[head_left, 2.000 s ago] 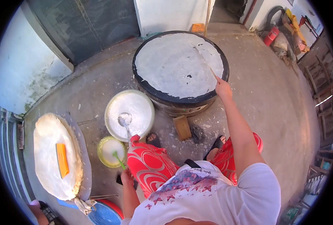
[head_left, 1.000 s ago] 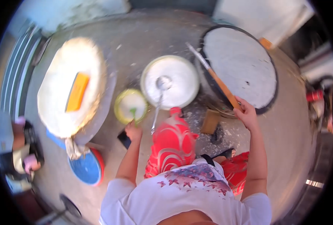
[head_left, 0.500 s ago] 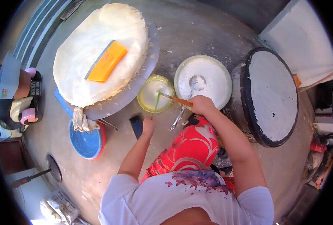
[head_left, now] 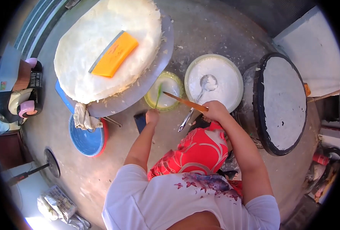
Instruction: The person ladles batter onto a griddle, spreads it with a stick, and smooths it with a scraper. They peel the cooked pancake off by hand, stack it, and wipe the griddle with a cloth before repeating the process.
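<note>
My left hand (head_left: 152, 116) is closed around the lower end of a thin green stick (head_left: 159, 94), which points up over a yellow-rimmed bowl (head_left: 180, 100) of pale liquid. My right hand (head_left: 215, 111) grips a flat, tapered wooden spatula (head_left: 192, 104). Its dark tip reaches over the same bowl, close beside the green stick. Right of that bowl sits a wider basin (head_left: 234, 70) of white batter. A metal ladle (head_left: 186, 119) lies in it, its bowl in the batter and its handle over the near rim.
At upper left, a stack of thin pale sheets (head_left: 78, 57) bears an orange scraper (head_left: 115, 55). On the right stands a round black-rimmed griddle (head_left: 285, 103). A blue basin (head_left: 86, 140), a cloth (head_left: 84, 115) and a dark phone (head_left: 140, 121) lie nearer on the left.
The view has shifted slightly. My left hand is nearer the yellow-rimmed bowl, and the green stick stands a little left of the spatula tip, where the two met before.
</note>
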Action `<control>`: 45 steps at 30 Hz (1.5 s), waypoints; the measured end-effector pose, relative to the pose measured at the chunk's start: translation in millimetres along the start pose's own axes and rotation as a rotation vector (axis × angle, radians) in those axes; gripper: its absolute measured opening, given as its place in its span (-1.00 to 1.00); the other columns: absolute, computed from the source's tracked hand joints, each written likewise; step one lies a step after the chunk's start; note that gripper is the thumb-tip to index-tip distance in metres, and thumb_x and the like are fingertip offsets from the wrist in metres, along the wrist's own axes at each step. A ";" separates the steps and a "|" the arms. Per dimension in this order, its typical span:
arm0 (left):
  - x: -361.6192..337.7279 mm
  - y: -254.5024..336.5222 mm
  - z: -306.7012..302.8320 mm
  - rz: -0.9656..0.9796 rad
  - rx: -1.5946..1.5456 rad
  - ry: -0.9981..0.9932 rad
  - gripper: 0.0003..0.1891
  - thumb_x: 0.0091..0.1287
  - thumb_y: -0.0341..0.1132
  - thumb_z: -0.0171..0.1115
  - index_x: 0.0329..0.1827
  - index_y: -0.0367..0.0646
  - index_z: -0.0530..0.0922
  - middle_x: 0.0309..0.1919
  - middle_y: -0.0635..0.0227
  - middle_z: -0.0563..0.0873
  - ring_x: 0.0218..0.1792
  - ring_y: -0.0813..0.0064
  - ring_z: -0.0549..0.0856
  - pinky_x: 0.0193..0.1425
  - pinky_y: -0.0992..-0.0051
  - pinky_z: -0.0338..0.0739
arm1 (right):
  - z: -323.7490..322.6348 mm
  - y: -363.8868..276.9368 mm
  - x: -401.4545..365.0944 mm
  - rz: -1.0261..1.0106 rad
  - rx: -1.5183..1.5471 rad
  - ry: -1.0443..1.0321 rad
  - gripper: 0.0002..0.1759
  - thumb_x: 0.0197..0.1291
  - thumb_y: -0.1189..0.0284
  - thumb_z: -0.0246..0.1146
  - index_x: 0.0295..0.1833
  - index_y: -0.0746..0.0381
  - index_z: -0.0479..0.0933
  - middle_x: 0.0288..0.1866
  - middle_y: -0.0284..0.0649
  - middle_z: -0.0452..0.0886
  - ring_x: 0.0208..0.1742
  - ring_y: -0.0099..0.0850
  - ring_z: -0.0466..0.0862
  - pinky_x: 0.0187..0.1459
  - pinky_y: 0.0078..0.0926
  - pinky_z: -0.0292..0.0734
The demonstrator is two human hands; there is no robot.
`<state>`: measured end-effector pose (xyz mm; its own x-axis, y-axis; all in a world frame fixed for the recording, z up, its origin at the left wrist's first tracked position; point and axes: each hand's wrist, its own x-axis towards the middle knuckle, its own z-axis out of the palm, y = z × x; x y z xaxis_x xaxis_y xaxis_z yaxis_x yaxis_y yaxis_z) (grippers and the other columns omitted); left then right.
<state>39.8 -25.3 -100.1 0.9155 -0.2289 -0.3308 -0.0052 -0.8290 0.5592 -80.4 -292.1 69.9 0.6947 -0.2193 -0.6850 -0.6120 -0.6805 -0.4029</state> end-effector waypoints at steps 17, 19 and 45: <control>-1.8 13.3 -20.6 -0.067 0.011 -0.031 -0.69 0.18 -0.16 0.03 -0.29 -0.23 0.60 -0.32 -0.05 0.62 -0.23 -0.01 0.62 -0.12 0.19 0.49 | -10.5 6.1 -70.0 -0.076 -0.286 0.369 -0.59 0.04 0.42 0.14 0.05 -0.13 0.49 -0.33 -0.15 0.52 -0.27 -0.18 0.58 -0.22 -0.27 0.49; -13.8 29.4 -34.2 -0.076 0.139 -0.012 -0.69 0.20 -0.14 0.02 -0.29 -0.20 0.60 -0.33 -0.01 0.63 -0.25 0.04 0.63 -0.16 0.20 0.51 | -8.2 14.7 -70.7 -0.069 -0.272 0.392 -0.62 0.05 0.41 0.13 0.04 -0.11 0.52 -0.36 -0.13 0.55 -0.28 -0.16 0.58 -0.23 -0.26 0.48; -15.4 40.5 -24.7 -0.024 0.223 -0.250 -0.58 0.15 -0.15 0.12 -0.03 -0.27 0.50 -0.08 -0.05 0.56 -0.01 -0.02 0.53 0.00 0.18 0.41 | 42.1 105.9 -85.9 0.067 0.779 0.635 -0.63 0.19 0.52 0.08 0.14 0.12 0.44 -0.54 -0.35 0.52 -0.60 -0.57 0.47 -0.52 -0.60 0.41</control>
<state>35.4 -42.8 -53.6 0.7896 -0.3027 -0.5337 -0.0977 -0.9207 0.3777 -220.8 -315.9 60.5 0.5837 -0.7267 -0.3622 -0.5761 -0.0564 -0.8154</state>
